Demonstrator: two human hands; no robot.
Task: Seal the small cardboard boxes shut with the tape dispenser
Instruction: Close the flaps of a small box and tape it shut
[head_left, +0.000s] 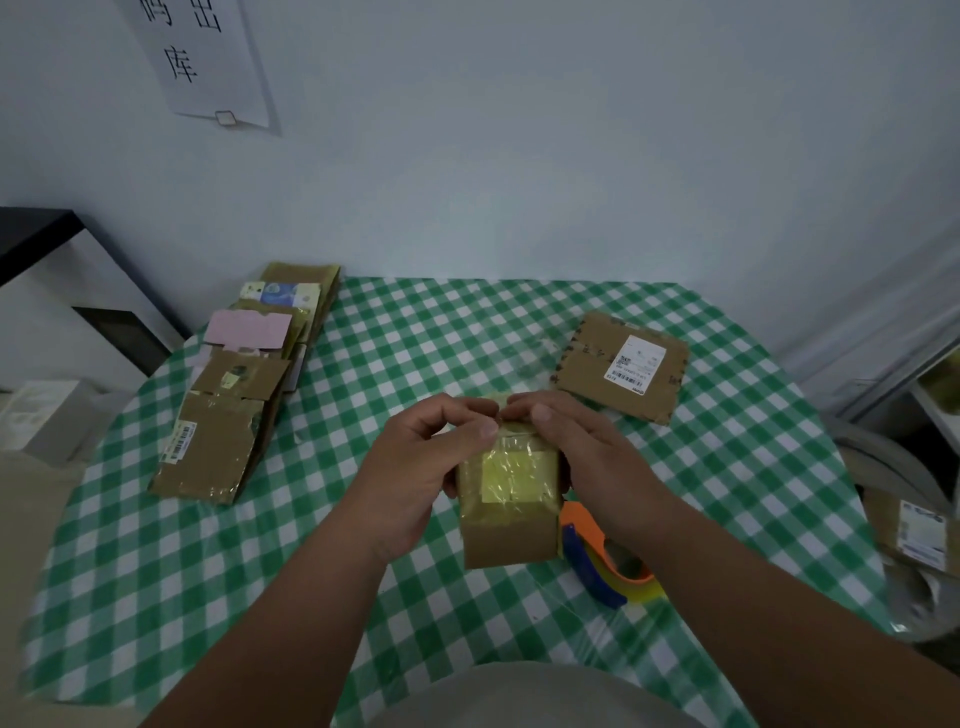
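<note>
Hands, left (415, 467) and right (587, 447), grip small box (511, 499) (taped shut).

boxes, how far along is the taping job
Done, apparently: tape already covers the top of the box. In hand: left hand and right hand both hold it, fingers pinching at its far edge, perhaps pressing tape down. The dispenser lies on the table, right of the box. Left: the flat box and the flattened stack look unassembled.
</note>
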